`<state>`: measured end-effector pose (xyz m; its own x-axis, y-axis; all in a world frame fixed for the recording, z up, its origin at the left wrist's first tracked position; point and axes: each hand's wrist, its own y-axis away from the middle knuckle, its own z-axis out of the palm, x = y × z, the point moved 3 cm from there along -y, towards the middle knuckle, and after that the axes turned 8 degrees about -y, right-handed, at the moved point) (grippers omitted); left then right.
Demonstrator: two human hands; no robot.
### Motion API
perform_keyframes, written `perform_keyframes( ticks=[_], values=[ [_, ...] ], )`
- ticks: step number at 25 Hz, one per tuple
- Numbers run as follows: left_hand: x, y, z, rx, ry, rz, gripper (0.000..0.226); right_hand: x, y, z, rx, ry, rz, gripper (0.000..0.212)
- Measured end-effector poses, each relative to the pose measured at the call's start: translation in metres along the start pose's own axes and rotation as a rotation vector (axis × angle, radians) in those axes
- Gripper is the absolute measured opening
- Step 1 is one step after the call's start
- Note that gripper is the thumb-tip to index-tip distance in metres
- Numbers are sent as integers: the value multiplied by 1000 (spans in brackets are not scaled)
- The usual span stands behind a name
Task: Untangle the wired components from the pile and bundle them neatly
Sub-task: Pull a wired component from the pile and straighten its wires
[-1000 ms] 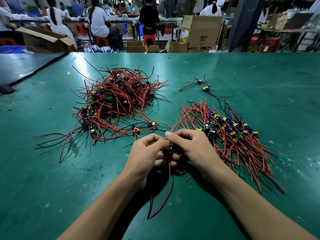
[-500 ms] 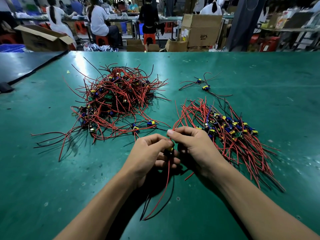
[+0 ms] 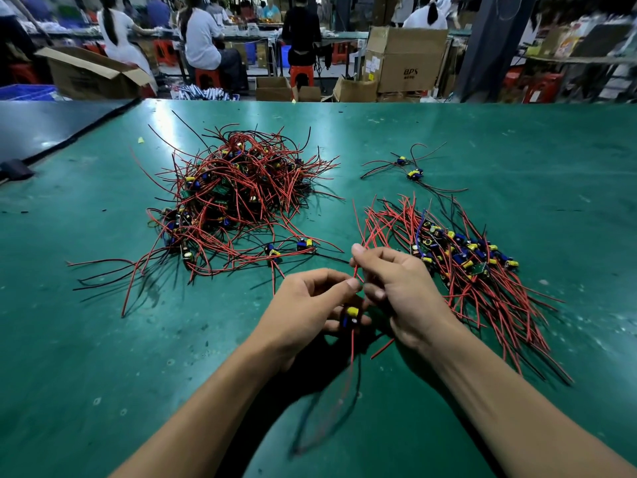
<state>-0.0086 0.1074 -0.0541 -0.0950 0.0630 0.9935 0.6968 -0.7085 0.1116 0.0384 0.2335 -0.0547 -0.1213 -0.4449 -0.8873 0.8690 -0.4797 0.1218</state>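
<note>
On the left of the green bench [image 3: 551, 167] lies the tangled pile [image 3: 238, 198], red and black wires knotted round small blue-and-yellow parts. Nearer the middle, the left hand [image 3: 303, 312] has its fingers [image 3: 348, 284] curled round one component [image 3: 350, 317], a dark little board with yellow and blue parts. Its wires hang blurred toward the person. The right hand [image 3: 400, 288] pinches a red wire just above it. Further right lies the straightened bundle [image 3: 462, 267]. A cardboard box [image 3: 406, 60] beyond the bench reads "BPS".
</note>
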Motion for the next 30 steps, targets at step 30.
perform_keyframes(
  ticks=[30],
  values=[
    [-3, 0, -8, -40, 52, -4, 11, 6, -1, -5, -147, 134, 33, 27]
  ],
)
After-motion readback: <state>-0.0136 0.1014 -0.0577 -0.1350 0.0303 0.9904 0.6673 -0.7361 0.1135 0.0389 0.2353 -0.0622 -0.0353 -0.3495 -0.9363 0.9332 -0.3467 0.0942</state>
